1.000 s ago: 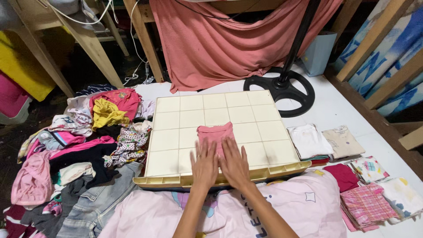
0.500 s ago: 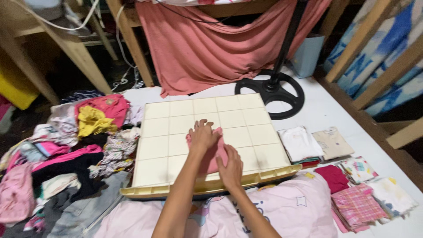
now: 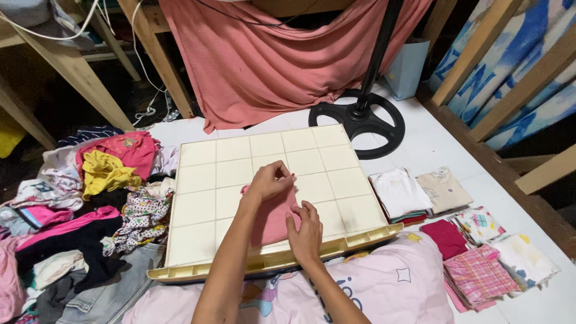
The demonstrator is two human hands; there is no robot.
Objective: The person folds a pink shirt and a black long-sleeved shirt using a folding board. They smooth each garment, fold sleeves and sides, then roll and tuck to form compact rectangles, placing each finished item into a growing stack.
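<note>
Work surface: a cream plastic board moulded in a grid of squares (image 3: 336,180) rests on a pale pink printed pillow (image 3: 384,288), giving a flat, firm base at lap height.
Garment: a small pink cloth garment (image 3: 273,219) lies near the board's middle, toward its near edge, partly folded.
Left hand (image 3: 270,180): fingers curled, pinching the garment's upper edge and lifting it so the fold can turn over.
Right hand (image 3: 306,231): mostly open, fingers pressed flat on the garment's right side, pinning it against the board.
Unsorted heap: mixed rumpled clothes (image 3: 90,204) lie left of the board, within reach.
Finished piles: folded pieces (image 3: 414,195) are stacked to the right, kept apart.
</note>
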